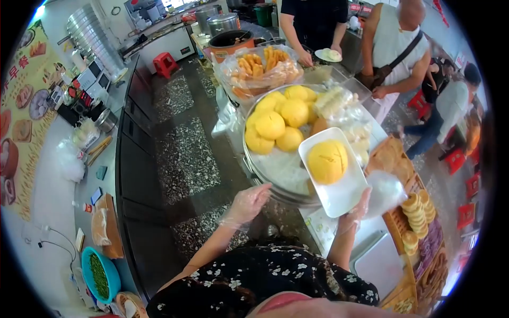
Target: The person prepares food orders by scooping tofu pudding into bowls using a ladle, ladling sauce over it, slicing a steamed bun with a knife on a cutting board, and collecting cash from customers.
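My right hand [358, 210], in a clear plastic glove, holds the lower end of a white rectangular plate [335, 199]. On this plate rests one round yellow bun [327, 161] with a cracked top. My left hand [248, 204], also gloved, is beside the near left edge of a round metal steamer [275, 193], its fingers curled together; what they hold, if anything, is hidden. Several yellow buns [270, 125] lie in the steamer, left of and beyond the plate. Bagged pale food [339, 106] sits at the steamer's right side.
Fried dough sticks [257, 63] fill a plastic-lined container beyond the steamer. Baskets of round flat cakes [415, 214] stand at right. Across the counter, one person holds a plate [328, 55] of food; another stands beside them. A dark cabinet [138, 159] lines the left.
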`<move>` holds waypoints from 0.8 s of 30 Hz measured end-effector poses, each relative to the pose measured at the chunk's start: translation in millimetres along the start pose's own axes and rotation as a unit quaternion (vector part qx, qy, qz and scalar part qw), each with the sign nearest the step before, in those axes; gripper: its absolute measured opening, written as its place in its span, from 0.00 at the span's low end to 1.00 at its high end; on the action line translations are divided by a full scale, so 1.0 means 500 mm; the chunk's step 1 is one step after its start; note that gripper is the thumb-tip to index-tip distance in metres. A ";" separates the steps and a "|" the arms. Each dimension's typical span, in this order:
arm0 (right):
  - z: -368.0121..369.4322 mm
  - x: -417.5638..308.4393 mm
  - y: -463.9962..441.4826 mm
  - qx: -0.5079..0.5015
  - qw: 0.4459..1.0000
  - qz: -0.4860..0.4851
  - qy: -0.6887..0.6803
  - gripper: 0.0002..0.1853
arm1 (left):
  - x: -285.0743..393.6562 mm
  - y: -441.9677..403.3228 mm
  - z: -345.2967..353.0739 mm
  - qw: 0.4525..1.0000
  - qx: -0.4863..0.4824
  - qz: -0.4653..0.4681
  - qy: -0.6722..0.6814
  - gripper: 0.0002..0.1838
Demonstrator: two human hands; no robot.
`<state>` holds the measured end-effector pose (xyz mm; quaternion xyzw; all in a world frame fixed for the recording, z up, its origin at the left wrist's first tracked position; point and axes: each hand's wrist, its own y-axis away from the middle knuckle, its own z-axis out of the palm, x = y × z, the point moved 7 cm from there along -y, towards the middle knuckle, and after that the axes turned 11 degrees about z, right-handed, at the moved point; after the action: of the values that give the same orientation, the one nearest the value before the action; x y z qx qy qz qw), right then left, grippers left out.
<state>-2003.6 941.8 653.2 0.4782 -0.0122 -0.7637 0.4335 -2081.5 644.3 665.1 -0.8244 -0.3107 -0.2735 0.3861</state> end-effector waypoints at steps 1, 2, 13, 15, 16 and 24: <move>0.045 0.010 -0.013 -0.055 0.998 -0.023 -0.012 0.28 | -0.048 -0.006 -0.030 0.999 0.022 -0.034 -0.010 0.15; 0.087 0.023 -0.029 -0.055 0.998 -0.022 -0.009 0.28 | -0.095 -0.007 -0.061 0.996 0.044 -0.068 -0.019 0.15; 0.485 0.267 -0.113 -0.039 0.999 0.000 0.036 0.28 | -0.576 -0.075 -0.279 0.991 0.034 -0.125 -0.025 0.14; 0.560 0.329 -0.093 -0.026 0.998 -0.035 0.039 0.27 | -0.639 -0.132 -0.345 0.996 -0.024 -0.079 -0.041 0.15; 0.602 0.370 -0.085 -0.018 0.998 -0.041 0.038 0.27 | -0.681 -0.152 -0.385 0.996 -0.031 -0.075 -0.034 0.15; 0.951 0.602 -0.141 -0.007 1.000 0.005 0.019 0.29 | -0.902 -0.330 -0.653 0.998 -0.063 -0.005 -0.025 0.15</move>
<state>-2452.0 594.8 664.1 0.4898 -0.0009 -0.7520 0.4411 -2566.3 329.2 610.8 -0.8521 -0.3065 -0.2739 0.3240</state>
